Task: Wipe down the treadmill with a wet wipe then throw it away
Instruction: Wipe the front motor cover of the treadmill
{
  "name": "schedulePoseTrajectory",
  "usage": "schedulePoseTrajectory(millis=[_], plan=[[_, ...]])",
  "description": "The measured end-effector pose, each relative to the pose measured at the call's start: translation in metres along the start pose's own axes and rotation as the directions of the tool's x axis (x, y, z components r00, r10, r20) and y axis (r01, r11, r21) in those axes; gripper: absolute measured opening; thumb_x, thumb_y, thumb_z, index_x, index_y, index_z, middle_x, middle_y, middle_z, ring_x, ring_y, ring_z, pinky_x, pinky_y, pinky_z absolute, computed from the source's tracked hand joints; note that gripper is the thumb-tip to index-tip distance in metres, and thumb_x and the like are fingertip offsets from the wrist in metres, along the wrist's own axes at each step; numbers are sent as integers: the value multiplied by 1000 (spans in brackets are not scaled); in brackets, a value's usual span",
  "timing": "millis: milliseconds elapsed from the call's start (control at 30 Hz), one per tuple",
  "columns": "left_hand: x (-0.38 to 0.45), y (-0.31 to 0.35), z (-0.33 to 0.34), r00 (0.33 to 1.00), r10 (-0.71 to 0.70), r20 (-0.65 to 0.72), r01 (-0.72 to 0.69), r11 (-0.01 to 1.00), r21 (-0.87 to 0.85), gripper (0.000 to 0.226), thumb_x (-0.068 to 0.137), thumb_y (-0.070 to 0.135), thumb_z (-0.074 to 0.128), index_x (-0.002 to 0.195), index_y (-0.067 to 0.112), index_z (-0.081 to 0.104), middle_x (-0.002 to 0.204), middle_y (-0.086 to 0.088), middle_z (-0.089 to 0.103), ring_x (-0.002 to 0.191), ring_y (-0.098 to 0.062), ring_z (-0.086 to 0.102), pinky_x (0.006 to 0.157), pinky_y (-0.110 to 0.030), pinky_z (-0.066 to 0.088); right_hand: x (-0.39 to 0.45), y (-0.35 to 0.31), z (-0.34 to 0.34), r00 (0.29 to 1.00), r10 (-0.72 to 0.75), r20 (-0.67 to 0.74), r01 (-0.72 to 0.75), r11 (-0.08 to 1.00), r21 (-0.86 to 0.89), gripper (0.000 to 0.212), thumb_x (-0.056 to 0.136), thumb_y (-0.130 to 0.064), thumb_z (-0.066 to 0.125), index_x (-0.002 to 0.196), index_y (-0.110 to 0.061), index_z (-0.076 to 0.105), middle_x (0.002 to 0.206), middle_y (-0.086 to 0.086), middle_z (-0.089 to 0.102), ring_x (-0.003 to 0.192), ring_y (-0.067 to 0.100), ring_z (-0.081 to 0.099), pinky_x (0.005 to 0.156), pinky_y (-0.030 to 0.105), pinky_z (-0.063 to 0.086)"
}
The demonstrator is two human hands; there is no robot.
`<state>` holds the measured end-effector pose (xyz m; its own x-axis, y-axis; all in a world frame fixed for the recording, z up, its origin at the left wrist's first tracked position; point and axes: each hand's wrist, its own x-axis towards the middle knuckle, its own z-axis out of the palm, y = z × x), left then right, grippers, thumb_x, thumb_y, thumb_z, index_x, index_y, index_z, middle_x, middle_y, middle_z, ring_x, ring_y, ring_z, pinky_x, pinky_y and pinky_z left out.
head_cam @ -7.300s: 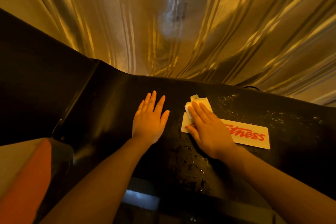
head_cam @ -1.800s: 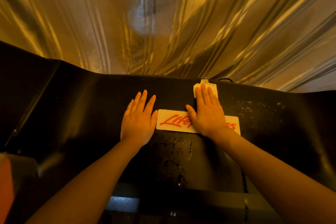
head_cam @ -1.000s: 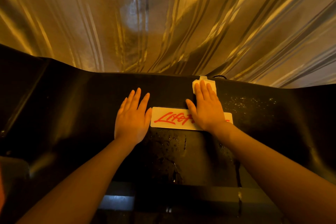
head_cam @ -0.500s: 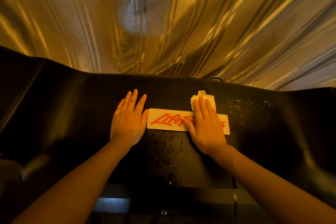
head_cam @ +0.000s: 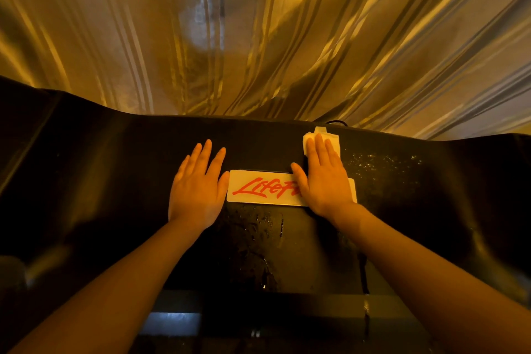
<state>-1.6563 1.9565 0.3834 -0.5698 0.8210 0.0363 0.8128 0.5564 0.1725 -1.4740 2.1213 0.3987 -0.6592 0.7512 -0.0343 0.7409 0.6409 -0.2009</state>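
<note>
Right hand (head_cam: pixel 324 181) pressing wipe (head_cam: pixel 330 138) flat-fingered, wipe lying beyond label (head_cam: pixel 258 187), near cover (head_cam: pixel 115 181) far edge; left hand (head_cam: pixel 198 190) resting spread beside label.

We stretch both bare arms forward, our left hand (head_cam: pixel 198 191) and right hand (head_cam: pixel 326 181) lying palm-down, fingers (head_cam: pixel 319 149) straight and together.

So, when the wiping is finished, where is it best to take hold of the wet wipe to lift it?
Probably at the far edge of the wet wipe, coming from above and beyond. It lies folded flat under the straight fingers of the right hand, and only that far edge and its small raised corner stick out past them, near the rear rim of the treadmill cover. Pinch there.
</note>
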Motion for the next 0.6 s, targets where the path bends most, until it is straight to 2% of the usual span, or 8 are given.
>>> schedulePoseTrajectory(millis=[300, 433, 600], plan=[[0, 0, -1, 1000, -2, 5, 2, 1000, 17, 58, 103, 45, 22, 155, 24, 10, 164, -4, 3, 150, -20, -3, 119, -35, 1, -38, 4, 10, 999, -47, 26, 46, 998, 48, 80, 91, -68, 10, 155, -21, -4, 162, 1, -10, 146, 14, -15, 116, 30, -10], [-1, 0, -1, 1000, 0, -3, 0, 1000, 4, 57, 103, 45, 23, 155, 23, 12, 164, -4, 4, 150, -20, -2, 120, -36, 2, -28, 7, 11, 998, -57, 14, 57, 998, -13, 86, 88, -69, 6, 156, -17, -2, 163, 6, -7, 150, 22, -9, 119, 32, -7], [-1, 1, -1, 1000, -2, -5, 2, 1000, 4, 57, 103, 44, 23, 155, 24, 13, 164, -4, 4, 150, -20, -2, 120, -36, 2, 4, 8, -5, 1000, 29, 10, -28, 998, -55, 74, 100, -55, 24, 156, -12, 1, 163, 10, -3, 150, 26, -5, 120, 35, -2]])
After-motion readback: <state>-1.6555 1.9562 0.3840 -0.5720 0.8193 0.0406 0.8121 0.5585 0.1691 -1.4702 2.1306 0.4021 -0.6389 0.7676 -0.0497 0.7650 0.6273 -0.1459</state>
